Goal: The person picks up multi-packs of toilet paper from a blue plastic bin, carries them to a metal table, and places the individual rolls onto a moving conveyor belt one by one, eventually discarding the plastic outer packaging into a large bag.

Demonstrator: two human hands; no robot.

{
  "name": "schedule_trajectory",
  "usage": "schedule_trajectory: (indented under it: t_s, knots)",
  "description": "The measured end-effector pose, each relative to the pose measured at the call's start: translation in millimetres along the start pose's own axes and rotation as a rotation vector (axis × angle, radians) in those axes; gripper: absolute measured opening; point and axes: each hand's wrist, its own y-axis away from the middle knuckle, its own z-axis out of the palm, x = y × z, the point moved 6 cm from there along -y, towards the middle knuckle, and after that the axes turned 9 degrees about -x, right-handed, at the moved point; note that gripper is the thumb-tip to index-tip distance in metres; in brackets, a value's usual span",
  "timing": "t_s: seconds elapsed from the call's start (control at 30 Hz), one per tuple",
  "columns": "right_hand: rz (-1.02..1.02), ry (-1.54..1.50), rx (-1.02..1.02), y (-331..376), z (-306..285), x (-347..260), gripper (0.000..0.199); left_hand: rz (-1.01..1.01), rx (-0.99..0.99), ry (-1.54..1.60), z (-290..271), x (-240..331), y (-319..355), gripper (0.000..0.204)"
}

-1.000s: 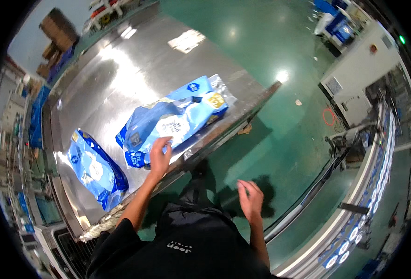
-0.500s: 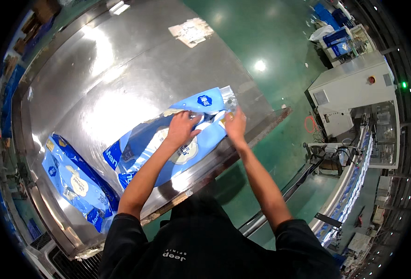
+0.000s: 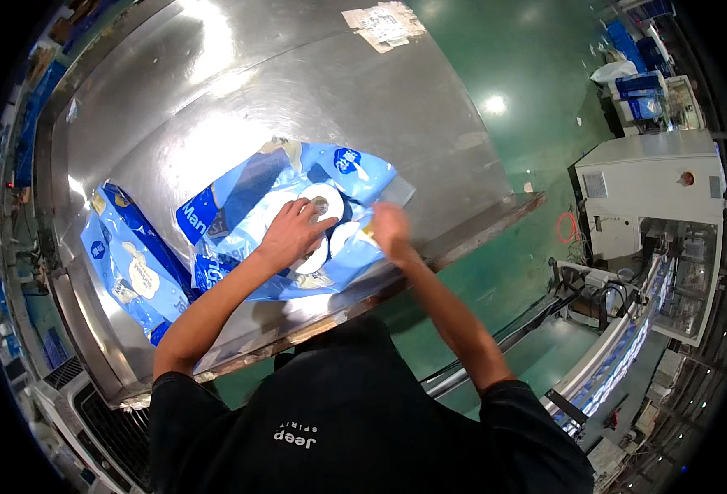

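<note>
A light-blue plastic pack (image 3: 355,273) lies on the metal table in front of me, torn wide along its upper side. White paper rolls (image 3: 326,196) with hollow cores show through the gap. My left hand (image 3: 292,232) rests on these rolls with its fingers spread, gripping nothing that I can see. At the pack's right end is my right hand (image 3: 390,230), smeared by motion; its fingers cannot be made out. To the left, a second blue pack (image 3: 139,270) of like print lies flatter on the table, with a dark-blue side.
The steel table (image 3: 380,107) has a raised rim on the left and a worn near edge. A torn paper label (image 3: 384,26) sticks to its far part. Beyond the green floor at right stand a pale machine cabinet (image 3: 655,185) and a conveyor (image 3: 618,346).
The pack's opening has spread wide, baring the white rolls. My left hand has settled on them, and my right hand has shifted a little left. The whole view has shifted slightly.
</note>
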Motion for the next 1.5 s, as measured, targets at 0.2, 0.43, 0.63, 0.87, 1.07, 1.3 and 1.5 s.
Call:
schedule_trajectory:
  t_s: [0.2, 0.43, 0.63, 0.87, 1.07, 1.3, 1.5]
  knots:
    - [0.403, 0.359, -0.281, -33, -103, 45, 0.015, -0.035, -0.098, 0.077, 5, -8, 27, 0.057]
    - [-0.244, 0.021, -0.499, -72, -42, -72, 0.032, -0.052, -0.119, 0.063, 15, -6, 23, 0.049]
    - [-0.143, 0.287, -0.497, -112, -5, -54, 0.049, -0.028, -0.106, 0.043, 16, -13, 19, 0.04]
    - [-0.441, 0.311, -0.718, -103, -6, -70, 0.05, -0.017, -0.114, -0.015, 23, -12, 17, 0.037]
    - [-0.564, 0.155, -0.698, -81, -40, -85, 0.049, -0.021, -0.112, -0.001, 22, -12, 20, 0.04]
    - [-0.431, 0.132, -0.855, -90, -40, -90, 0.046, -0.021, -0.089, -0.111, 22, -8, 17, 0.023]
    - [-0.264, 0.07, -0.882, -34, 0, -57, 0.047, 0.133, 0.063, -0.055, 13, 2, 6, 0.01]
